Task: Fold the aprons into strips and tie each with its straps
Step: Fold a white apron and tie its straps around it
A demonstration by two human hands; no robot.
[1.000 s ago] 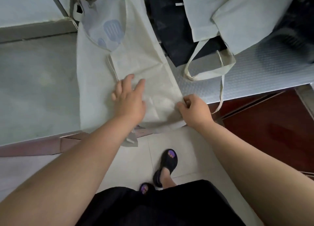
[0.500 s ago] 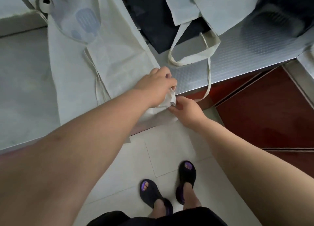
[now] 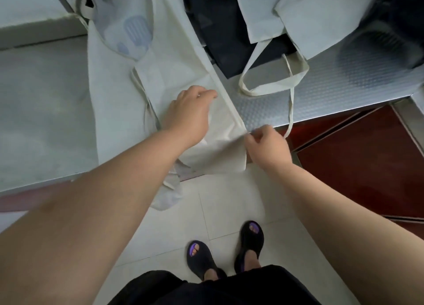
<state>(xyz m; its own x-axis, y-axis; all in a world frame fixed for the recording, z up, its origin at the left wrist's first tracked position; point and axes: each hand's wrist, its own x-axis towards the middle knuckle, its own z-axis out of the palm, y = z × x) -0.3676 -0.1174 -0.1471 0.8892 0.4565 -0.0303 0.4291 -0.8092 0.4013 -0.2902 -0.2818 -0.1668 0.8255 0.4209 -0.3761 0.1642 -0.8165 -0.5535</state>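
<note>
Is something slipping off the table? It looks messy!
Yes. The apron is not flat: its lower end droops over the table edge toward the floor, crumpled. A loose strap from the pile beside it also dangles off the edge. The right hand pinches the apron's edge.

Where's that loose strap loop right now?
In the head view, the strap loop lies on the metal counter, right of the apron being folded, its tail hanging over the edge beside the right hand.
</note>
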